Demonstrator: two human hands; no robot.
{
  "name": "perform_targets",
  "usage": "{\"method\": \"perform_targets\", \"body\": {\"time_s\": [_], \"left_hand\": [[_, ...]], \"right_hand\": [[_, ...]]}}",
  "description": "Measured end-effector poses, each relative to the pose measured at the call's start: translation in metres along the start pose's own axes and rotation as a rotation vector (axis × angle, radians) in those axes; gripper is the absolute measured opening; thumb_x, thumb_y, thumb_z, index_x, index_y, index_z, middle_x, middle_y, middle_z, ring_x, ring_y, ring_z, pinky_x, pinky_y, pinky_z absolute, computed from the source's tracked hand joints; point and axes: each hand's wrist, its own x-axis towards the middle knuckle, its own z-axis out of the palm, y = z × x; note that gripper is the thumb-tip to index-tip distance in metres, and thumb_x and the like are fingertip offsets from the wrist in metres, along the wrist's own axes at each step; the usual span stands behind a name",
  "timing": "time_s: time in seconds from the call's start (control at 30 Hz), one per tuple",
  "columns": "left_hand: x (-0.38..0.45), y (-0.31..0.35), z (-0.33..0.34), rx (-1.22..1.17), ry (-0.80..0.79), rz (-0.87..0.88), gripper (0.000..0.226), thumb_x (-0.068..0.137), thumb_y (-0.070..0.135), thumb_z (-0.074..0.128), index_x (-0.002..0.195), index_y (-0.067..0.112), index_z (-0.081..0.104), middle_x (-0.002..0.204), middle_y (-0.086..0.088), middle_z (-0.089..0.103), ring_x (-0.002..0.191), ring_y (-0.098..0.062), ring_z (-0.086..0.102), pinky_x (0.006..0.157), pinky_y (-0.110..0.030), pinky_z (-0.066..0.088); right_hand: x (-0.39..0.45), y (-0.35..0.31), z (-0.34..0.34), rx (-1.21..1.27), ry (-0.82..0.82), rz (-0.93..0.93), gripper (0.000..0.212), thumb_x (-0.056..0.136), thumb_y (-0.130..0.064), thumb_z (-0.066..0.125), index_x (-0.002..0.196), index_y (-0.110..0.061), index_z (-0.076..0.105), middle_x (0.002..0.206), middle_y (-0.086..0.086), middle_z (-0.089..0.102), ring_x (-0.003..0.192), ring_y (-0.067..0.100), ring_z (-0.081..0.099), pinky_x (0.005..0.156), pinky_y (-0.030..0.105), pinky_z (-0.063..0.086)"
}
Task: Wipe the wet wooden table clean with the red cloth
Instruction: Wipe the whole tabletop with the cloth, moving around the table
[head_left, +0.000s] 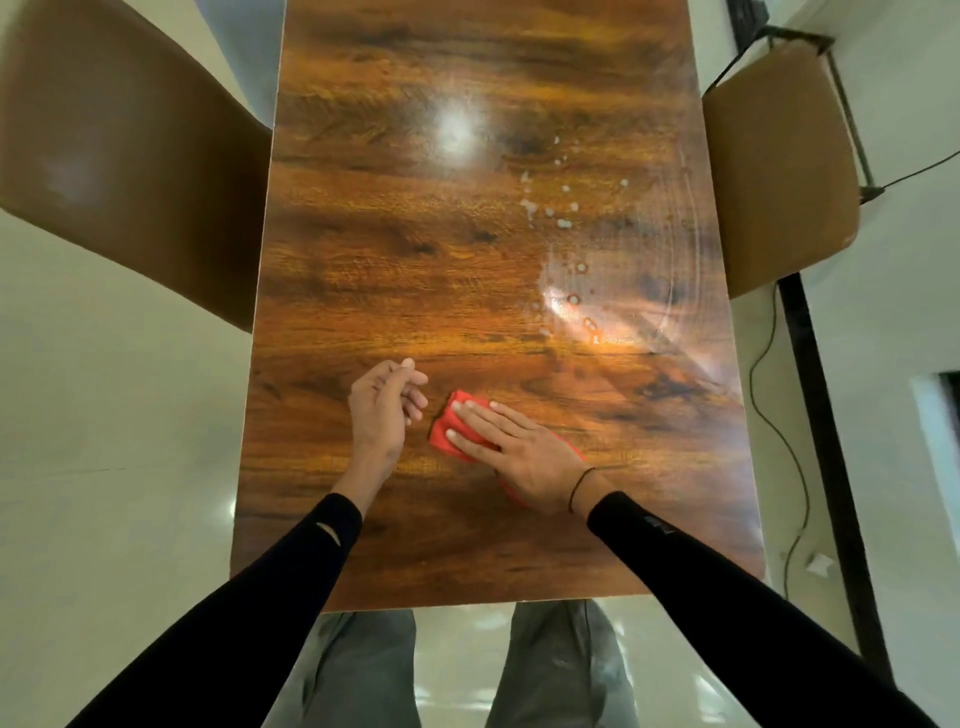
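Note:
The wooden table (395, 270) runs away from me, glossy and dark-grained. A folded red cloth (444, 429) lies on its near middle, and my right hand (519, 452) rests flat on top of it, fingers stretched out and pointing left. Most of the cloth is hidden under the palm. My left hand (384, 405) hovers just left of the cloth, fingers loosely curled, holding nothing. Water drops and wet streaks (566, 260) spread over the table's right half, beyond the cloth.
A brown chair (119, 156) stands at the table's left side and another brown chair (779, 171) at its right. A black cable (774, 410) trails on the pale floor to the right. My legs show below the table's near edge (467, 605).

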Motion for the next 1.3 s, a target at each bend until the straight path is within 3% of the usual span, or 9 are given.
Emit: {"method": "perform_targets", "body": {"time_s": [0.2,0.37,0.47,0.67,0.8,0.93,1.07,1.23,1.3], "left_hand": [[-0.012,-0.009,0.058,-0.076,0.007,-0.02,0.041,0.108,0.025,0.06,0.084,-0.007,0.07,0.065,-0.016,0.064,0.051,-0.02,0.056,0.05,-0.024,0.044],[-0.031,-0.017,0.11,-0.149,0.15,-0.075,0.042,0.109,0.029,0.06,0.086,-0.005,0.069,0.065,-0.012,0.063,0.053,-0.02,0.056,0.051,-0.022,0.044],[-0.042,-0.021,0.139,-0.218,0.235,-0.08,0.044,0.11,0.029,0.059,0.089,-0.009,0.067,0.065,-0.013,0.062,0.052,-0.02,0.055,0.049,-0.022,0.044],[-0.061,-0.033,0.177,-0.312,0.395,-0.062,0.049,0.108,0.037,0.058,0.092,-0.008,0.07,0.065,-0.014,0.064,0.052,-0.021,0.056,0.047,-0.023,0.043],[-0.076,-0.036,0.182,-0.333,0.48,-0.069,0.046,0.107,0.036,0.057,0.089,-0.003,0.074,0.062,-0.008,0.067,0.049,-0.016,0.059,0.044,-0.022,0.042],[-0.085,-0.036,0.183,-0.376,0.516,-0.07,0.044,0.114,0.024,0.052,0.092,-0.009,0.072,0.061,-0.007,0.066,0.047,-0.014,0.058,0.044,-0.022,0.042],[-0.093,-0.033,0.19,-0.398,0.54,-0.044,0.047,0.114,0.028,0.052,0.092,-0.007,0.073,0.06,-0.007,0.066,0.048,-0.015,0.058,0.045,-0.023,0.043],[-0.117,-0.033,0.207,-0.401,0.554,-0.032,0.045,0.114,0.028,0.052,0.09,-0.004,0.074,0.063,-0.007,0.066,0.052,-0.016,0.058,0.049,-0.022,0.045],[-0.128,-0.034,0.213,-0.406,0.553,-0.033,0.045,0.114,0.024,0.051,0.089,-0.007,0.072,0.061,-0.007,0.065,0.05,-0.016,0.057,0.049,-0.022,0.045]], "right_hand": [[0.014,0.091,-0.035,-0.027,-0.04,-0.116,0.091,0.105,-0.012,0.059,0.176,-0.028,0.005,0.183,0.008,-0.009,0.17,0.025,-0.006,0.138,0.047,0.004],[0.046,0.172,-0.076,-0.006,-0.042,-0.106,0.087,0.099,0.007,0.051,0.174,-0.026,0.02,0.182,0.01,0.004,0.169,0.029,0.006,0.137,0.053,0.011],[0.065,0.213,-0.095,0.037,-0.029,-0.051,0.082,0.102,0.009,0.049,0.173,-0.023,0.025,0.182,0.012,0.007,0.169,0.033,0.009,0.135,0.059,0.013],[0.094,0.276,-0.123,0.05,0.081,0.136,0.069,0.109,-0.001,0.044,0.173,-0.022,0.029,0.182,0.013,0.011,0.167,0.037,0.016,0.136,0.053,0.014],[0.096,0.267,-0.121,0.09,0.143,0.274,0.063,0.112,-0.006,0.038,0.173,-0.02,0.028,0.183,0.011,0.008,0.168,0.033,0.011,0.137,0.052,0.01],[0.065,0.232,-0.104,0.073,0.134,0.249,0.068,0.112,-0.007,0.039,0.175,-0.024,0.02,0.183,0.007,-0.002,0.17,0.026,-0.002,0.138,0.048,0.004],[0.013,0.187,-0.077,0.065,0.06,0.048,0.077,0.109,-0.007,0.046,0.176,-0.027,0.014,0.181,0.001,-0.01,0.167,0.021,-0.013,0.135,0.046,-0.007],[-0.07,0.135,-0.041,0.064,-0.069,-0.208,0.083,0.104,-0.024,0.06,0.175,-0.024,0.016,0.183,0.008,-0.002,0.169,0.028,-0.003,0.137,0.055,0.009],[-0.106,0.123,-0.029,0.067,-0.143,-0.304,0.078,0.107,-0.026,0.055,0.175,-0.027,0.015,0.182,0.005,-0.007,0.169,0.025,-0.007,0.137,0.055,0.009]]}}
